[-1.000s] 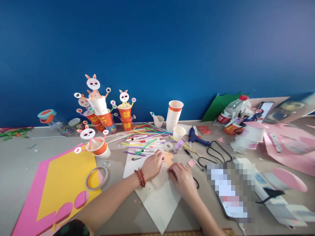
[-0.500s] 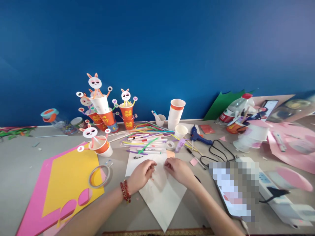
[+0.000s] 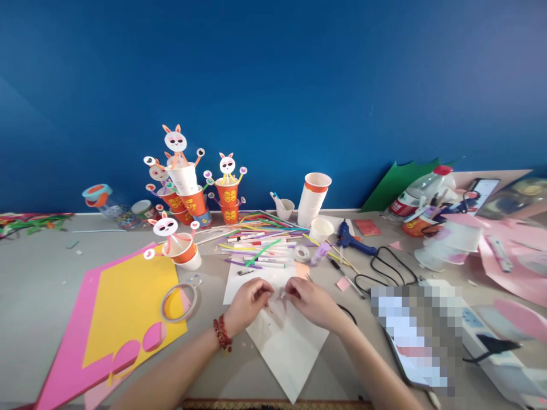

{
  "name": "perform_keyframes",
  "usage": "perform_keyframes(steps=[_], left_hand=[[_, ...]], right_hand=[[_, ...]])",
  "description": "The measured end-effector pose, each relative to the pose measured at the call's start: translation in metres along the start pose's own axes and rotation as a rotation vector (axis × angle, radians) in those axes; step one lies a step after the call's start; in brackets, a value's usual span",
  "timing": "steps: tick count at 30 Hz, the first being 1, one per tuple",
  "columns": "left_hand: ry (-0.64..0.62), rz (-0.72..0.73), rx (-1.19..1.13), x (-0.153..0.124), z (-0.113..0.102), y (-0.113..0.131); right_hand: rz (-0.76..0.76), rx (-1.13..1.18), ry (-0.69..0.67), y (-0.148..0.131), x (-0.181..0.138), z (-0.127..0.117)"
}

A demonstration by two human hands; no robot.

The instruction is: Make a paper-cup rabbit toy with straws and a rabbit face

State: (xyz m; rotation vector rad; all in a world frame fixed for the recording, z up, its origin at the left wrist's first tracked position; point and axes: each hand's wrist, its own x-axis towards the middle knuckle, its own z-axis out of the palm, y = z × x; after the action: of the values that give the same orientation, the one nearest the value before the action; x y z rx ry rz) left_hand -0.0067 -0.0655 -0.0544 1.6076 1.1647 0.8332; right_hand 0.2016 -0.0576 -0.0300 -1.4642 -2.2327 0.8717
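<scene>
In the head view, the left hand (image 3: 251, 304) and right hand (image 3: 313, 302), fingers curled, sit apart above white paper (image 3: 294, 356) (I cannot tell whether either pinches something tiny). Markers (image 3: 267, 265) lie beyond both hands, a tape roll (image 3: 164, 308) left of the left one, a glue gun (image 3: 352, 243) beyond the right.

1. Beneath your hands, the white sheet (image 3: 294, 364) looks like smooth, matt paper.
2. To your left, the yellow sheet (image 3: 123, 296) shows a flat, matt face; whether card or foam, you cannot tell.
3. Your red bead bracelet (image 3: 222, 333) has a polished gloss.
4. The stacked paper cups (image 3: 314, 202) ahead of you look smooth.
5. The soda bottle (image 3: 415, 189) to your right is clear, shiny plastic.
6. Your glue gun (image 3: 344, 236) has a smooth blue plastic body.
</scene>
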Motion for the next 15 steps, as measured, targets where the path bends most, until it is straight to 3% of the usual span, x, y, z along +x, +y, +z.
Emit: perform_keyframes(steps=[7, 15], left_hand=[[0.06, -0.004, -0.091, -0.004, -0.002, 0.004], [0.076, 0.018, -0.172, -0.009, 0.0, 0.007]], right_hand=[[0.018, 0.278, 0.076, -0.017, 0.009, 0.031], [0.085, 0.392, 0.162, -0.023, 0.007, 0.039]])
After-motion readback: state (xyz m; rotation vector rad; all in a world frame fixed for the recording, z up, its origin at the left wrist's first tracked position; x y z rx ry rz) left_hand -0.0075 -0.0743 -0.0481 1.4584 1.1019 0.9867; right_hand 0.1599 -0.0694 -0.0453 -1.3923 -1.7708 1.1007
